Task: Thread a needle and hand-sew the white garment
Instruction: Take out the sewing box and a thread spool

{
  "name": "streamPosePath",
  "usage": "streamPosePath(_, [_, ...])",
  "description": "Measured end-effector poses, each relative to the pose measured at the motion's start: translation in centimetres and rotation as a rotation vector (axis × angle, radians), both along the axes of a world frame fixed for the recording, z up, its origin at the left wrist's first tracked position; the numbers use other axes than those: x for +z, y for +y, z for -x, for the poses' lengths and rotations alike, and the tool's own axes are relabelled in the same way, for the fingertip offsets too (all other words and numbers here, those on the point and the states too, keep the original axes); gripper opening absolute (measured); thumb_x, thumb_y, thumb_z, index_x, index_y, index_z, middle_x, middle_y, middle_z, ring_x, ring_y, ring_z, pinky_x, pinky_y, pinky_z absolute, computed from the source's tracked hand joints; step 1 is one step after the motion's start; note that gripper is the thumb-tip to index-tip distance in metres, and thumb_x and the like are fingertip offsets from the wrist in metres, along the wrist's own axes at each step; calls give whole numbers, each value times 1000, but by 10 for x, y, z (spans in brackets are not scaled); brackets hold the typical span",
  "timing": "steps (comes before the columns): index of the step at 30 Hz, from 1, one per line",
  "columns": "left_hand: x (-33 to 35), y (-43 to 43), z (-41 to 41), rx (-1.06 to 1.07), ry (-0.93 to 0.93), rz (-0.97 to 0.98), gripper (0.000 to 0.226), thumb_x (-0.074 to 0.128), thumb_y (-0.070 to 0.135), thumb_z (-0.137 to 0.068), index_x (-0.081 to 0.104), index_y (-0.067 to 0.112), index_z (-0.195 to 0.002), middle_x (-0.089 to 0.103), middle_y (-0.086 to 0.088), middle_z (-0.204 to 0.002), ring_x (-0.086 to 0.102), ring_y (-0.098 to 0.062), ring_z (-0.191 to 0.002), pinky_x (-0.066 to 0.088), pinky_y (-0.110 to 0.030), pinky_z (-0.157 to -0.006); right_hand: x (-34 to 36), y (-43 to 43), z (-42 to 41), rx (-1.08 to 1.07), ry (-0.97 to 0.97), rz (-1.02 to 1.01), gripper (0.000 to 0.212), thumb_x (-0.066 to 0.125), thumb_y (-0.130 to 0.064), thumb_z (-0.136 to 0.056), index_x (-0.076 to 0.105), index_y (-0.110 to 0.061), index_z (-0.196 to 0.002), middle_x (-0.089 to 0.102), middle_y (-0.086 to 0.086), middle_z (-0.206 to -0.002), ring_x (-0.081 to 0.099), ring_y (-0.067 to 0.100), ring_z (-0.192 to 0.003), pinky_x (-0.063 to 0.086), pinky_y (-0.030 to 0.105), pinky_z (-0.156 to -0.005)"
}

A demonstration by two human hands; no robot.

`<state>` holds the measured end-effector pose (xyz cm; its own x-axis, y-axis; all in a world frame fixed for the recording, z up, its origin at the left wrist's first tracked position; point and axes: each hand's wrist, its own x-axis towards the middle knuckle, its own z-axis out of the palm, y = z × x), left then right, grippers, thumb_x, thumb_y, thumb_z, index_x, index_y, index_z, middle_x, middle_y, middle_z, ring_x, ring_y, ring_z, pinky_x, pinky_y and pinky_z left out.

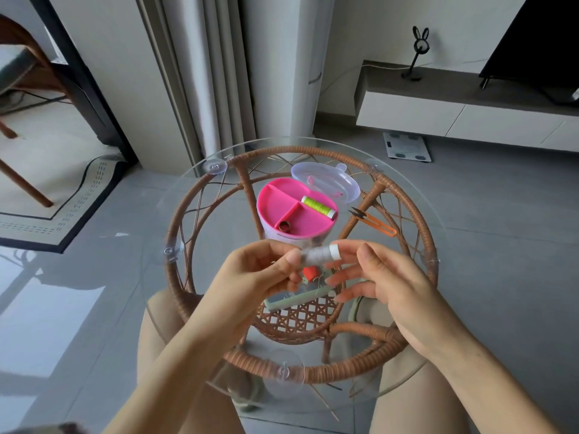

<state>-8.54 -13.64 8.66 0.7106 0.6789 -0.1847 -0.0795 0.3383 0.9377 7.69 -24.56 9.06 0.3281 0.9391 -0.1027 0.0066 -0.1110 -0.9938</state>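
— Where's the thread?

— A pale spool of thread (316, 255) is held in the air above the middle of the round glass table (282, 150), lying sideways between both hands.

— And the hands?

— The left hand (260, 274) pinches the spool's left end, thumb on top and fingers curled beneath. The right hand (388, 283) has its fingers loosely spread, with the forefinger tip touching the white cap at the right end.

— What's on the table?

— A pink box (282, 202) sits towards the far edge. A green spool (319, 208) and a thimble (284, 226) lie in separate compartments of it. Its clear lid (326, 183) hangs open behind. Orange snips (376, 222) lie near the right edge. Under the hands are a flat green case (297, 300) and a red spool (310, 273).
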Motion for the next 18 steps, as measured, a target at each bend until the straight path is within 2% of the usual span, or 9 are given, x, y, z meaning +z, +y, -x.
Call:
streamPosePath(2, [0,-2,-2,-12,-15,66,20,62,21,-76,67,3,-82,60,-4,-62,55,-10,-58,48,-16,-57,-1,-1,-2,23,43,10,35,57,-35,-89,59,-22,-122,68,-6,-109,65,14,-101,56,28,-78])
streamPosePath(5, [1,-3,-4,-20,-25,123,20,61,21,-77,67,3,-82,60,-5,-62,54,-10,-57,48,-17,-55,-3,0,-5,83,28,44,55,64,-29,-76,52,-29,-129,61,-12,-122,57,-1,-111,49,15,-85])
streamPosePath(8, [2,-3,-5,-20,-38,128,20,61,21,-77,67,2,-83,60,-5,-63,55,-10,-58,49,-18,-57,-4,6,0,153,20,58,57,67,-26,-76,53,-24,-130,61,-5,-126,55,5,-117,47,21,-93])
streamPosePath(9, [3,-3,-6,-17,-43,128,21,61,20,-77,67,1,-84,60,-5,-63,56,-9,-58,49,-17,-57,-5,7,4,178,4,47,49,69,-25,-79,56,-21,-126,64,1,-121,58,9,-114,48,25,-93])
streamPosePath(10, [3,-3,-7,-11,-46,130,22,62,20,-77,67,0,-85,60,-5,-64,56,-9,-58,49,-17,-56,-6,8,8,182,-9,33,39,69,-25,-82,61,-18,-120,68,6,-111,63,12,-104,51,26,-86])
streamPosePath(11, [4,-3,-8,-3,-47,137,24,62,19,-77,66,-2,-87,60,-6,-66,56,-9,-59,49,-17,-56,-6,8,11,162,-16,26,32,67,-26,-83,65,-15,-113,70,10,-95,66,13,-86,52,25,-74])
streamPosePath(13, [4,-2,-8,17,-45,152,27,63,20,-76,64,-3,-90,60,-7,-69,56,-10,-60,50,-17,-56,-5,5,15,79,-36,34,28,60,-32,-80,71,-12,-97,56,8,-59,49,10,-53,40,20,-52])
streamPosePath(15, [5,0,-5,35,-38,160,30,62,22,-77,63,-3,-94,60,-8,-73,57,-12,-63,51,-17,-57,-1,-1,11,-9,-78,28,26,57,-36,-79,73,-16,-86,41,-3,-48,35,8,-47,30,20,-47])
streamPosePath(18, [5,3,-2,42,-57,209,33,57,22,-80,59,-4,-100,65,-10,-78,64,-16,-66,54,-19,-57,12,-12,-1,-87,-170,-23,26,56,-40,-78,74,-21,-81,36,-8,-46,30,9,-46,25,22,-45])
